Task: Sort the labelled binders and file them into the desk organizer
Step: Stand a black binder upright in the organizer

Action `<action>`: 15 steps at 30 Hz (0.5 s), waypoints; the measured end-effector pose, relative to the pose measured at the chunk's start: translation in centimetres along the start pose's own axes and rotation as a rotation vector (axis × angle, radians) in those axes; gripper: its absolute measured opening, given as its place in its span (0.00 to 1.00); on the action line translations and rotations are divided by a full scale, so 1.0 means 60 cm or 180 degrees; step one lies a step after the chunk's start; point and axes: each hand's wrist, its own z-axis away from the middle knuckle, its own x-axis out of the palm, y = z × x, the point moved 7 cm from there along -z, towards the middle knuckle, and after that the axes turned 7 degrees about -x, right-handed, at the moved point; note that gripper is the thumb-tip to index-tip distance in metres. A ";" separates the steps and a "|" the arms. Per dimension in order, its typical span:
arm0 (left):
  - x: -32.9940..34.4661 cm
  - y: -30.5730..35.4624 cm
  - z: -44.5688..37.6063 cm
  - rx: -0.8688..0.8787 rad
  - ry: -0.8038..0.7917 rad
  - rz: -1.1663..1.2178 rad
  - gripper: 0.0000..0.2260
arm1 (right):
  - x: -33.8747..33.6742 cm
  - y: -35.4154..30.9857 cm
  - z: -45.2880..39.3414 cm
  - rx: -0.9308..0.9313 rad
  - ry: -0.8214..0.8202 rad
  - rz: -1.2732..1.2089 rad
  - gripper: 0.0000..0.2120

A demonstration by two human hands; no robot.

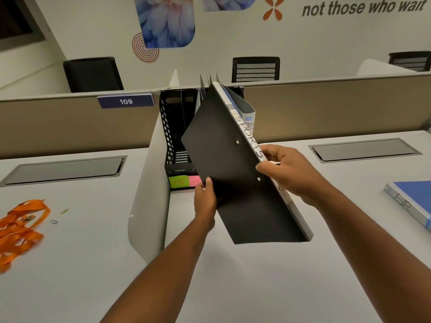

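Nearest, the left hand (205, 197) pinches the lower left edge of the black binder (233, 164), thumb on the cover, while the right hand (284, 173) grips its spine, fingers curled round the white strip lettered SPORTS. The binder is held off the desk (210, 287), tilted, its long axis running from the near right corner up and away to the left, top corner aimed at the organizer (173, 136). It looks stiff, light and smooth-faced, so the spine and the opposite edge seem the sound places to hold it; the flat cover would likely slip. A blue binder (412, 201) marked HR lies flat at far right. Beyond, the organizer stands against the divider, with green (179, 182) and pink (194, 180) notes on its front and other files already in its right-hand slots.
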 end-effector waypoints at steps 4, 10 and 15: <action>-0.016 0.047 -0.009 0.0349 0.0082 -0.0088 0.18 | 0.013 -0.009 -0.016 0.0073 -0.0413 0.0230 0.03; -0.027 0.113 -0.028 0.0702 0.0228 -0.0337 0.15 | 0.029 -0.011 -0.030 0.0597 -0.1167 0.0252 0.07; -0.032 0.159 -0.055 0.1006 0.0275 -0.1081 0.17 | 0.020 -0.021 -0.065 0.0407 -0.0486 0.0118 0.08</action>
